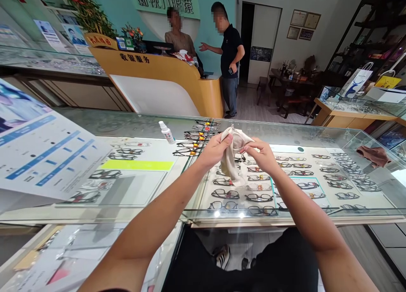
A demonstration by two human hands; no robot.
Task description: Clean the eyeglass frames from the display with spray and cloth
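Because you are working right above the long glass-topped display desk (pixel 317 135), anything that slips would land on hard, slick panes, with rows of eyeglass frames (pixel 258 197) on pale lining beneath them. To your left, the folded printed card (pixel 47 152), smooth and banded in blue, stands angled over the desk; a forearm swung wide could topple it. Your left hand (pixel 214 150) and right hand (pixel 259 153) are raised near each other, and the beige cloth (pixel 229 163) is gathered between them, soft, matte and creased, its lower end dangling loose, where it could catch and drag things if your hands dropped. Beyond your left forearm, the white labelled bottle (pixel 167 133), slim with a narrow cap, looks easy to tip with a knuckle. Next to it, the dark spectacles with orange tags (pixel 190 145) lie close-packed, so one nudge could shift several. In the cloth between your hands, the clear spectacles (pixel 238 144) look thin-rimmed and rounded; an uneven twist could bend them, and grit in the fabric could scratch a lens. Your left fingers pinch the cloth, thumb uppermost; your right fingers seem to pinch the spectacles' rim by the cloth's edge, their exact contact partly hidden.
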